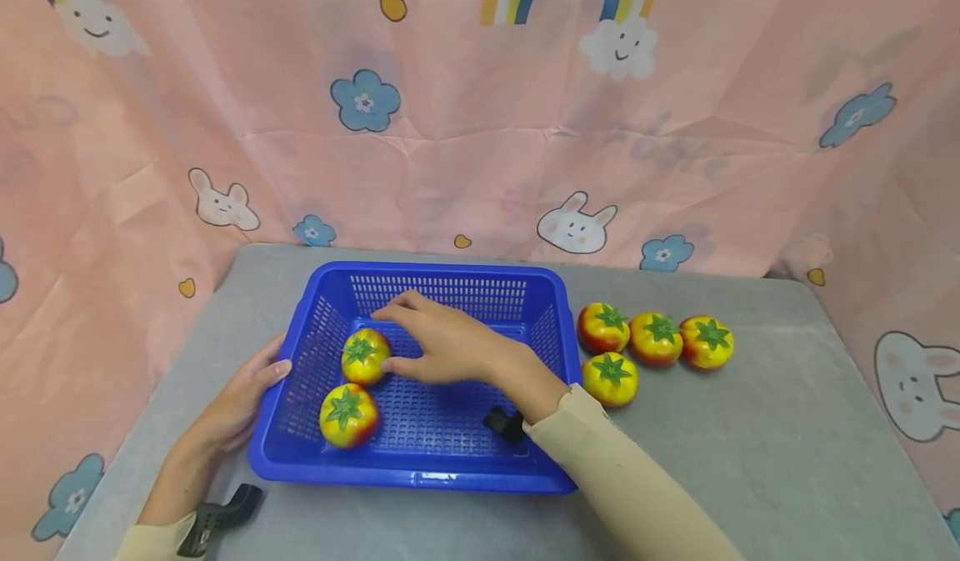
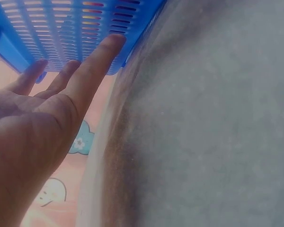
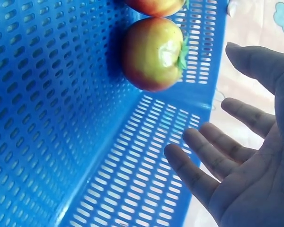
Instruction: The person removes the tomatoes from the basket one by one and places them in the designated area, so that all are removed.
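Observation:
A blue plastic basket (image 1: 420, 482) with slotted walls sits on the table. Two tomato-like fruits lie at its left side: one farther back (image 1: 365, 356), the other nearer the front (image 1: 348, 416). Both are yellow and red with green star-shaped leaves. My left hand (image 1: 238, 396) holds the basket's left side, thumb on the rim; in the left wrist view its fingers (image 2: 80, 80) lie against the outer wall. Over the basket hovers my right hand (image 1: 442, 340), fingers spread and holding nothing, thumb tip right beside the rear fruit. The right wrist view shows its bare palm (image 3: 255, 189).
Right of the basket are more such fruits: three in a row, left (image 1: 603, 328), middle (image 1: 656, 339) and right (image 1: 706, 343), plus one in front (image 1: 611, 379). A pink printed curtain (image 1: 465, 161) hangs behind the grey table (image 1: 780, 444).

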`<state>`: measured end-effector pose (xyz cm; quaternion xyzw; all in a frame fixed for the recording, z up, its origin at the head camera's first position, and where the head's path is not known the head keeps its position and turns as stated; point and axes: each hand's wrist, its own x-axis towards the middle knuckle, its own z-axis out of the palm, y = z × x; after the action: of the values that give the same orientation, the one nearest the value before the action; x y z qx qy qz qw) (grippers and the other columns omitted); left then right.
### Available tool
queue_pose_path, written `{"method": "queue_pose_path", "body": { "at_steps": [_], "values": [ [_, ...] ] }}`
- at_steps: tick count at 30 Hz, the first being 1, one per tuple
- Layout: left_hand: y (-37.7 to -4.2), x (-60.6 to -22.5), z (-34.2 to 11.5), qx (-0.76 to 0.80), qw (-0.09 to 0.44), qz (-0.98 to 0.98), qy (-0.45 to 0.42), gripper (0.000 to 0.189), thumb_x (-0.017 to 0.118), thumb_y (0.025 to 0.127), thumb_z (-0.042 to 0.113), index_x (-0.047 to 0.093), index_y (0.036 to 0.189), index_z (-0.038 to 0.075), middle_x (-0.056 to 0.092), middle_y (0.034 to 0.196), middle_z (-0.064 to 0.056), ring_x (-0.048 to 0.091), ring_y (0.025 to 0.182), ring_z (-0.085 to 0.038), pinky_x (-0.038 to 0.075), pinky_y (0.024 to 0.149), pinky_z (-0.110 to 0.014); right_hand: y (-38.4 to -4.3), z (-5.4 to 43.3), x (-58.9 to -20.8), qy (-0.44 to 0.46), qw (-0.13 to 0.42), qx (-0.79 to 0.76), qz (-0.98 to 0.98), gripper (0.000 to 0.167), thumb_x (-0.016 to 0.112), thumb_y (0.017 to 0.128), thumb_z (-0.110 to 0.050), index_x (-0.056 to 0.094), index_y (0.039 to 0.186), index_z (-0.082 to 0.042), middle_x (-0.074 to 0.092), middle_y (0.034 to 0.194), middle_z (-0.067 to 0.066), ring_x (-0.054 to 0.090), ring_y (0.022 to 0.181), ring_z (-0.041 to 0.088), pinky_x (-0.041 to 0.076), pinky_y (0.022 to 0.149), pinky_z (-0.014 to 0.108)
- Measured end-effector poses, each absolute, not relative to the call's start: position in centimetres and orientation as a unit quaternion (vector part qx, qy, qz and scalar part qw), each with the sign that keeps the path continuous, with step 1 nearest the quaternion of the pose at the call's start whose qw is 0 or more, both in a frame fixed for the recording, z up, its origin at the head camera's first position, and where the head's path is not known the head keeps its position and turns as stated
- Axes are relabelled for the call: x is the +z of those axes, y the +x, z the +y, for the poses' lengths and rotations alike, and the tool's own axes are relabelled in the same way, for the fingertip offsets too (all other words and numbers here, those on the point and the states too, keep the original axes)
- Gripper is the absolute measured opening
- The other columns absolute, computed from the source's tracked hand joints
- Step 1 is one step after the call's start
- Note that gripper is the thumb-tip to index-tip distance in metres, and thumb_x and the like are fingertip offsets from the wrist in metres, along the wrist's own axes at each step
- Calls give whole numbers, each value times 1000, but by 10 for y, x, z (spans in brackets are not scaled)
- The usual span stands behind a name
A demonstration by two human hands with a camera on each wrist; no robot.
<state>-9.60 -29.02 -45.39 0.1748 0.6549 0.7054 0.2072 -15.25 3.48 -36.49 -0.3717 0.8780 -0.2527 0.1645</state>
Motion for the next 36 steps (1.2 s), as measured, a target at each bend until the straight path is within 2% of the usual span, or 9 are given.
{"method": "queue_pose_path", "body": {
  "at_steps": [5,12,18,28,36],
  "values": [
    [-96,-454,-291,705,209,655,172,63,28,113,14,3,171,10,59,147,15,69,126,-10,63,97,-35,-154,30,-368,-374,170,-243,879,60,69,103,-34,49,158,-20,50,157,8,57,141,24,49,120,42],
    [-95,-454,-294,710,207,655,156,58,29,113,17,11,168,24,59,146,13,70,123,-12,65,93,-38,-156,17,-370,-379,184,-222,879,63,68,103,-33,47,160,-14,51,157,11,58,139,23,51,118,39],
    [-98,-455,-292,706,206,661,151,58,29,113,17,11,168,24,56,147,15,69,125,-11,64,94,-37,-158,5,-375,-376,189,-223,879,60,66,104,-33,49,158,-13,52,155,11,62,130,20,54,113,34],
    [-99,-454,-290,710,209,653,160,57,29,113,16,14,167,26,57,147,12,69,125,-12,64,94,-38,-159,-4,-387,-373,182,-220,883,61,66,103,-33,50,157,-12,53,155,12,61,131,21,51,115,31],
    [-98,-454,-290,716,213,643,170,55,28,113,15,17,166,28,59,146,11,70,124,-14,64,95,-39,-159,-8,-393,-376,196,-221,878,60,68,103,-33,50,157,-12,52,155,11,60,132,20,51,115,30]
  ]
}}
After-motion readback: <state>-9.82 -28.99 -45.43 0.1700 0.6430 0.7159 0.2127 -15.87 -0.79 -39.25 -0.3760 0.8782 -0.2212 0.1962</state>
